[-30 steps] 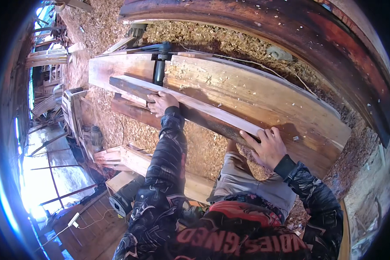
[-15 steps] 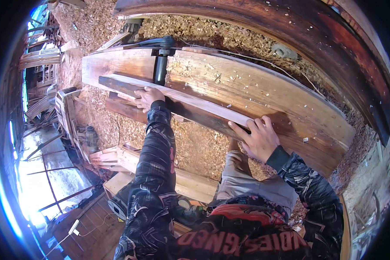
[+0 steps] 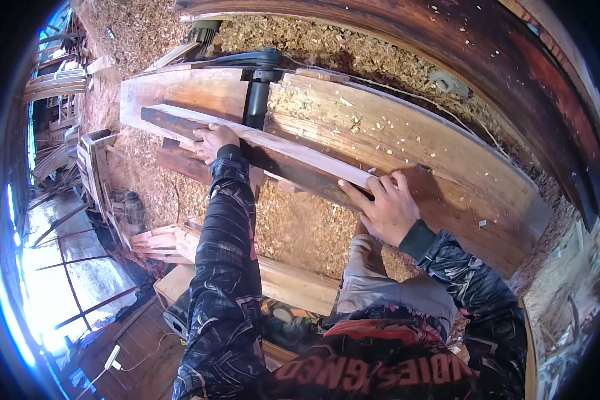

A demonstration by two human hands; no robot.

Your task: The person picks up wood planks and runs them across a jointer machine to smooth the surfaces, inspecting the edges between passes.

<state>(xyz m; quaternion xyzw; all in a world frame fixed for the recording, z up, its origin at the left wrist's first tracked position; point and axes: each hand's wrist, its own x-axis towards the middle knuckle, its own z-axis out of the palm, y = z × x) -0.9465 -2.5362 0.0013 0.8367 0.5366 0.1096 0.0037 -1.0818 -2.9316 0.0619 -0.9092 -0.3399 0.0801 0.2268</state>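
A long wooden plank [image 3: 290, 148], pale on top and dark along its near side, lies slantwise over a wooden planing bench [image 3: 407, 137]. My left hand [image 3: 217, 142] grips the plank toward its left end, fingers over the near side. At the right end, my right hand [image 3: 392, 210] holds it with the thumb on the near side and fingers over the top. A black cutter cylinder [image 3: 257, 103] is set in a gap across the bench, just beyond my left hand. The plank hides the cylinder's near end.
A belt and pulley [image 3: 268, 60] sit at the cylinder's far end, near a motor [image 3: 203, 32]. A big dark red-brown timber [image 3: 407, 33] curves across the back. Shavings [image 3: 293, 230] cover the ground. Stacked wood [image 3: 100, 180] stands at left, and a white power strip [image 3: 113, 358] lies lower left.
The plank and both my hands have slid left along the bench, past the cutter cylinder. The view has shifted slightly too. My grip looks the same.
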